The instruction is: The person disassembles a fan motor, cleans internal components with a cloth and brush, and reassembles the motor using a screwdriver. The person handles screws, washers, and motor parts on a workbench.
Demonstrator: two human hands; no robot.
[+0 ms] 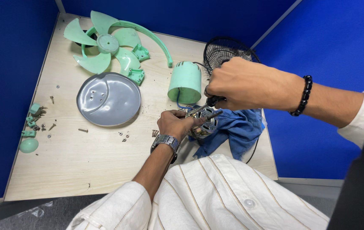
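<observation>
Left hand [174, 123] grips the fan motor [203, 123] on the blue cloth [237, 127] near the tabletop's [84, 162] right edge; right hand [241, 83] clenches a screwdriver [205, 106], shaft angled down-left onto motor.

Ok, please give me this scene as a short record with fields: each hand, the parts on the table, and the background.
left hand: grips fan motor
right hand: holds screwdriver on motor
under motor: blue cloth
table: green fan blade, grey round cover, green motor cap, wire grille, loose screws
background: blue partition walls
</observation>
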